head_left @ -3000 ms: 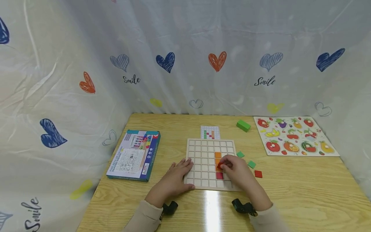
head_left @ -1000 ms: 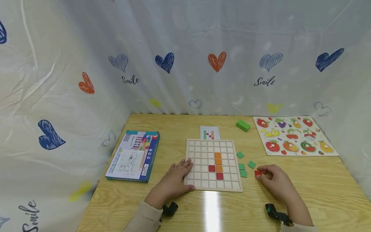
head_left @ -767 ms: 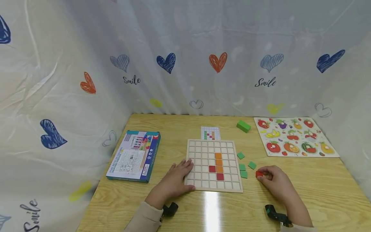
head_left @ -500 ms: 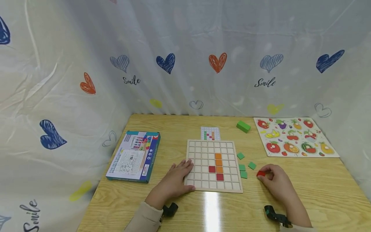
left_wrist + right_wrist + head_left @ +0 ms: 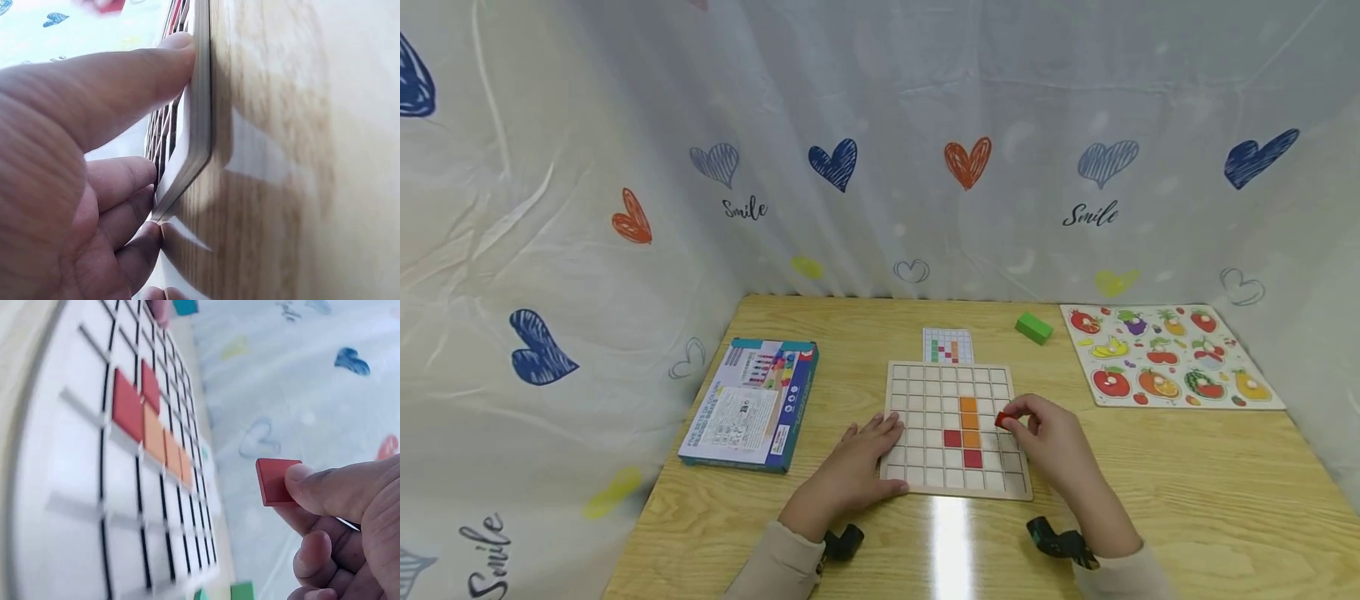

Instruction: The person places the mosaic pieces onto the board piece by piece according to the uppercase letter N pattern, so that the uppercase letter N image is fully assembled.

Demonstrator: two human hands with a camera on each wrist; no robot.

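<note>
Pinching flat, square red tile (image 5: 271,481): right hand (image 5: 1054,435) | beneath those fingertips: wooden grid board (image 5: 932,477), cells holding three orange tiles (image 5: 970,421), two red tiles (image 5: 973,459) | left hand (image 5: 850,472): fingers spread on board's edge

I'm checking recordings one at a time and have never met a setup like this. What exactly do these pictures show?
There is no machine here: a person works bare-handed. The wide picture comes from a camera worn on the head; the two close-ups come from a camera on each wrist. On the wooden table lie a gridded board with three orange tiles and two red tiles in it, a pattern card, a green block, a fruit puzzle and a flat box. The left hand rests at the board's edge. The right hand pinches another red tile, raised clear of the board.
</note>
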